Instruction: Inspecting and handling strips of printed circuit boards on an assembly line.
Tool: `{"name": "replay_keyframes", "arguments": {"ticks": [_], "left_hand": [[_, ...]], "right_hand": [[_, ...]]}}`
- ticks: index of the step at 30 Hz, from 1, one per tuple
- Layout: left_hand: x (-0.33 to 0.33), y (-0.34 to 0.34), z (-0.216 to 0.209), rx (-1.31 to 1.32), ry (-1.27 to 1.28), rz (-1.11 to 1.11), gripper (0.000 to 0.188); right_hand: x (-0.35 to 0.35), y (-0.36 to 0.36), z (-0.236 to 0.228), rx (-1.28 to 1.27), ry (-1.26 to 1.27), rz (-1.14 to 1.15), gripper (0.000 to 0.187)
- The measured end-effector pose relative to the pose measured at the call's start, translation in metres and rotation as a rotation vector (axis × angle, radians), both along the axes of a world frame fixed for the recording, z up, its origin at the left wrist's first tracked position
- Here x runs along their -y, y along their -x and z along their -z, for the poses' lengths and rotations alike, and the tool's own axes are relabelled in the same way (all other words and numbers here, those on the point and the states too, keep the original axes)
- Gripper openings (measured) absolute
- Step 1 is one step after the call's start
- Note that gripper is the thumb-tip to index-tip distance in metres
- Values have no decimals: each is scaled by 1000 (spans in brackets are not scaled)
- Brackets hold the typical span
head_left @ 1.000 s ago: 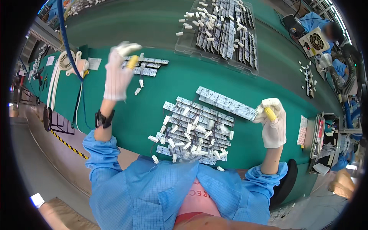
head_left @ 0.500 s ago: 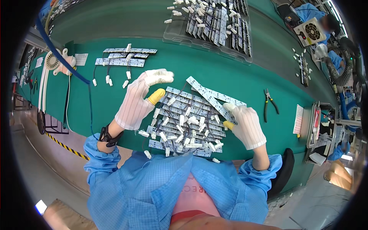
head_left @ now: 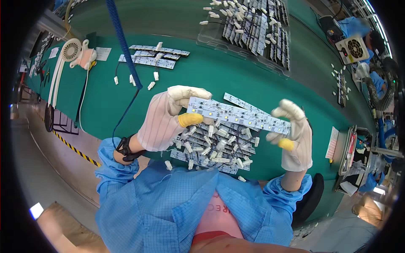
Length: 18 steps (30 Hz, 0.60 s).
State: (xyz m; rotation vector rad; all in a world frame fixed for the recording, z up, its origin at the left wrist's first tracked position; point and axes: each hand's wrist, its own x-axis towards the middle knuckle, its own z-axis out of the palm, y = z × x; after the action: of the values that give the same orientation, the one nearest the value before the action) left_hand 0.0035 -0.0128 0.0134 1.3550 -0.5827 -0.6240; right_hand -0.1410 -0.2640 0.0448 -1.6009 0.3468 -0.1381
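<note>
A white LED circuit board strip [head_left: 236, 115] is raised over the pile, tilted down to the right. My left hand [head_left: 160, 120], in a striped white glove with a yellow thumb cover, pinches its left end. Around the strip's right end is my right hand [head_left: 299, 145], gloved alike, with fingers and thumb apart; whether a fingertip touches the strip is hard to see. Below lies a pile of similar strips [head_left: 179, 156] with dark wires and white connectors [head_left: 219, 144]. Another strip [head_left: 240, 102] lies partly hidden behind the raised one.
Several strips [head_left: 147, 61] lie at the far left near a small fan [head_left: 71, 49]. A clear tray [head_left: 265, 63] full of strips stands at the back. To the right are a paper sheet [head_left: 332, 142] and a rack [head_left: 346, 152]. A blue coiled cord [head_left: 122, 42] hangs at left.
The strip that lay slanting on the pile has been lifted, and my left hand has moved right to grip its left end. My right hand has shifted right, its fingers spreading.
</note>
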Motion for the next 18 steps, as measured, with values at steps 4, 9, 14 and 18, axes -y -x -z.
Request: {"name": "replay_keyframes", "arguments": {"ticks": [4, 9, 14, 18], "left_hand": [[0, 1, -3, 578, -206, -127, 41], [-5, -5, 3, 706, -288, -154, 46], [-6, -14, -3, 796, -253, -129, 47], [-6, -17, -1, 776, -323, -150, 47]], "right_hand": [[6, -4, 6, 94, -187, 150, 78], [13, 1, 8, 119, -16, 126, 57], [19, 5, 11, 193, 101, 19, 59], [17, 6, 8, 125, 148, 66, 72]]}}
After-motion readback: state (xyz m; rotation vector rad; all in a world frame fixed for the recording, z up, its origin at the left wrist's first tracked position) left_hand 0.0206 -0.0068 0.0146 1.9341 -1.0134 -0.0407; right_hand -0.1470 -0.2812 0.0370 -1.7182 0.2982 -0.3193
